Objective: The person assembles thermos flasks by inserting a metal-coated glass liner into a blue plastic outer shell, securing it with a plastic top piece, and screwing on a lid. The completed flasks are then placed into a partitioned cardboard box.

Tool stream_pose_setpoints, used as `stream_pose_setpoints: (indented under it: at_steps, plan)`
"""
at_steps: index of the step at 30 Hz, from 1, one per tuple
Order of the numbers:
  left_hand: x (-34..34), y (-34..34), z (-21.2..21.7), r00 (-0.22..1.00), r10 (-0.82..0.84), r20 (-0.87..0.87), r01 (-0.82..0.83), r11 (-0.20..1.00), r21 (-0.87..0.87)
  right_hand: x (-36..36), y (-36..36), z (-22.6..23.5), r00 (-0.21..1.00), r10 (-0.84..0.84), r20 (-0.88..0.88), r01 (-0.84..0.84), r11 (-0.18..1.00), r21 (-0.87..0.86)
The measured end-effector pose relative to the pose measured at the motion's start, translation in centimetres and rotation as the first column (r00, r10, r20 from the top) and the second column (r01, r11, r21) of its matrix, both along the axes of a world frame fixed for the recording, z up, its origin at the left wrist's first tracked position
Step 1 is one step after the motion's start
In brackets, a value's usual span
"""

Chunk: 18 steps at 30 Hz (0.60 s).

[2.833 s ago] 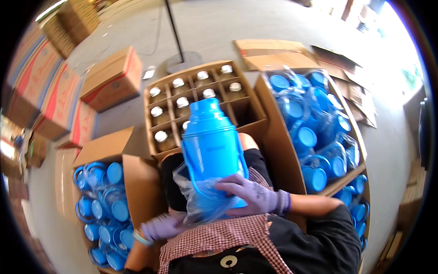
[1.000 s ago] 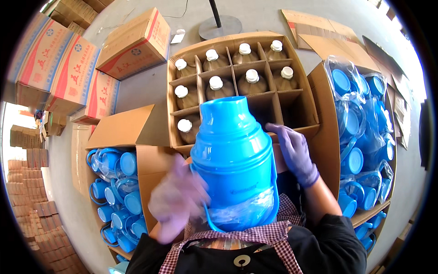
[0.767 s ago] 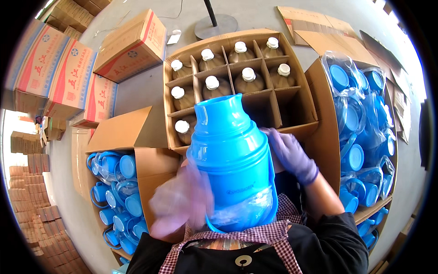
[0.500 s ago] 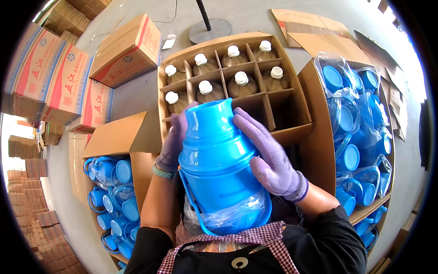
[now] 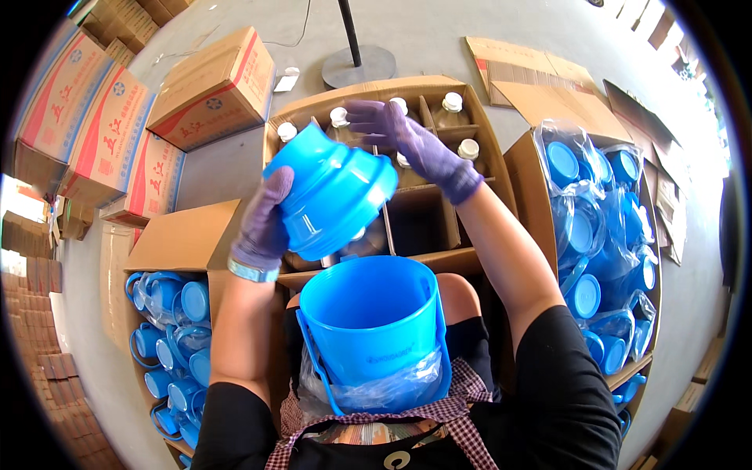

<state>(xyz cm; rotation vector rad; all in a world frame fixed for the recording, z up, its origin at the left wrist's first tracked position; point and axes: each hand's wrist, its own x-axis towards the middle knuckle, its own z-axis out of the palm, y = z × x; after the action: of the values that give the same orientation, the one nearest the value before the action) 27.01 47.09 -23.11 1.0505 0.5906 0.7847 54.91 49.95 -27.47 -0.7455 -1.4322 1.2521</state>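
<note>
My left hand (image 5: 265,219), in a purple glove, grips the blue plastic thermos top (image 5: 337,200) by its narrow neck end. It is tilted, with its wide end toward the lower right. My right hand (image 5: 427,153), gloved alike, is off the top, fingers stretched out over the divided carton (image 5: 458,257). White-capped bottle-like flasks (image 5: 452,103) stand in that carton, some hidden by my hands and the top. Upright in my lap is the blue thermos body (image 5: 372,337), open at its mouth, with a carry handle and clear plastic wrap (image 5: 399,384) about its base.
Open cartons of blue thermos parts stand at my left (image 5: 176,345) and right (image 5: 595,243), the right ones partly bagged. Printed boxes (image 5: 211,90) are stacked at the far left. A black pole on a round base (image 5: 359,67) rises beyond the divided carton. Flattened cardboard (image 5: 533,66) lies far right.
The thermos top has come off the body and moved up and left in my left hand. My right hand has let go and moved up over the divided carton.
</note>
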Motion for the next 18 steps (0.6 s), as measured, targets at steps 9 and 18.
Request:
stream_pose_setpoints:
  at_steps: [9,18]
  plan:
    - [-4.4,-1.9,-8.1,0.905,0.254,0.342,-0.182,0.956,-0.229,3.9,2.8,-14.3,0.31,-0.347,0.885,0.448,0.875,0.186]
    - [-5.8,1.7,-4.7,0.707,0.039,0.706,0.171,0.959,-0.224,5.9,-0.6,17.7,0.582,-0.658,0.477,0.333,0.729,0.599]
